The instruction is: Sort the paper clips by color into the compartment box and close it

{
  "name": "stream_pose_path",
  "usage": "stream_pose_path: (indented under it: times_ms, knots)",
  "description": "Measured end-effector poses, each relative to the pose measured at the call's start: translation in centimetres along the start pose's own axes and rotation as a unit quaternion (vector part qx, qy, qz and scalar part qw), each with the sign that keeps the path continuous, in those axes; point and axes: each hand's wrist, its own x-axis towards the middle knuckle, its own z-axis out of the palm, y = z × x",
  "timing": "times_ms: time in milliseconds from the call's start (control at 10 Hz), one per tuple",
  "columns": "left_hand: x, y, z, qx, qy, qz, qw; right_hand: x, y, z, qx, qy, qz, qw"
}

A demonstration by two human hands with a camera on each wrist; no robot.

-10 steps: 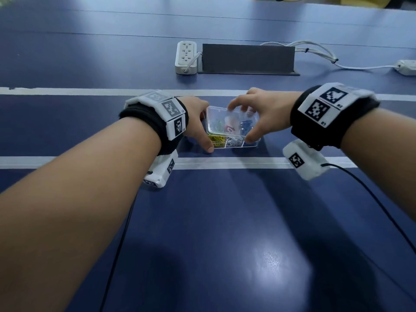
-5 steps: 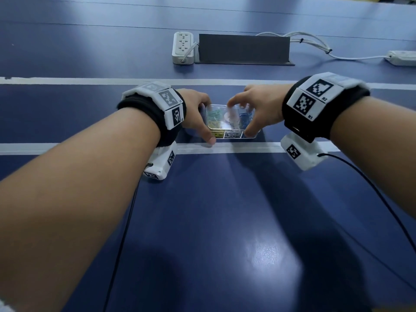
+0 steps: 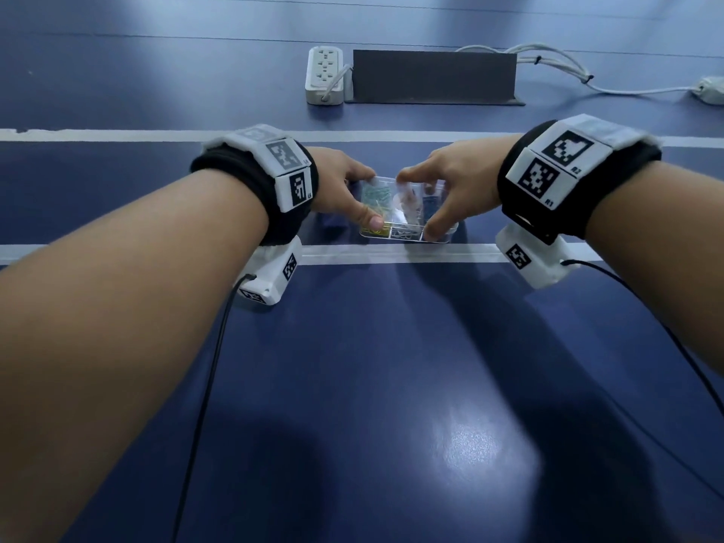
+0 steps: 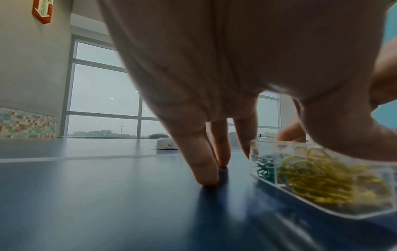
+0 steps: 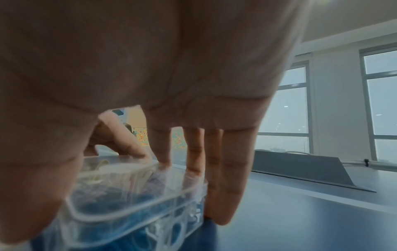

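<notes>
1. Head view: the clear compartment box (image 3: 407, 213) sits on the blue table (image 3: 391, 366) between both hands. The left hand (image 3: 344, 186) and right hand (image 3: 450, 178) pinch its ends, thumbs on the near edge.
2. Left wrist view: yellow paper clips (image 4: 328, 176) and green paper clips (image 4: 263, 167) lie in separate compartments; two fingertips (image 4: 206, 176) touch the table just beside the box.
3. Right wrist view: blurred, but the lid (image 5: 120, 168) seems slightly raised over blue paper clips (image 5: 137, 220).

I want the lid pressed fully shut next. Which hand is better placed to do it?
Probably the right hand: its fingers already rest on the lid of the compartment box. The left hand only steadies the box's left end.
</notes>
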Motion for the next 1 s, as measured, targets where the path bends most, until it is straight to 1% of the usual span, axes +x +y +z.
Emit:
stream_pose_path:
  times_ms: [200,300,600,700,800,900,1000]
  knots:
    - [0.0,-0.6,-0.1,-0.036,-0.01,-0.012,0.999,0.3,-0.7,0.1,-0.016,0.021,-0.011,1.0]
    - [0.1,-0.9,0.1,-0.044,-0.01,-0.011,0.999,0.3,-1.0,0.0,-0.004,0.022,-0.004,1.0]
    - [0.0,-0.2,0.3,0.014,0.007,-0.019,1.0,-0.4,-1.0,0.3,-0.013,0.018,0.001,1.0]
    - [0.1,0.3,0.4,0.059,0.008,-0.02,0.998,-0.7,-1.1,0.9,-0.017,0.013,0.012,1.0]
    - [-0.1,0.8,0.5,0.083,0.006,-0.018,0.996,-0.6,-1.5,1.6,-0.015,-0.004,0.017,1.0]
    - [-0.4,0.7,0.7,0.089,0.011,-0.022,0.996,-0.4,-1.3,2.3,0.016,0.02,0.018,1.0]
    - [-1.2,0.1,0.7,0.054,-0.029,-0.033,0.998,-1.4,-0.7,2.5,0.096,0.024,0.022,0.995]
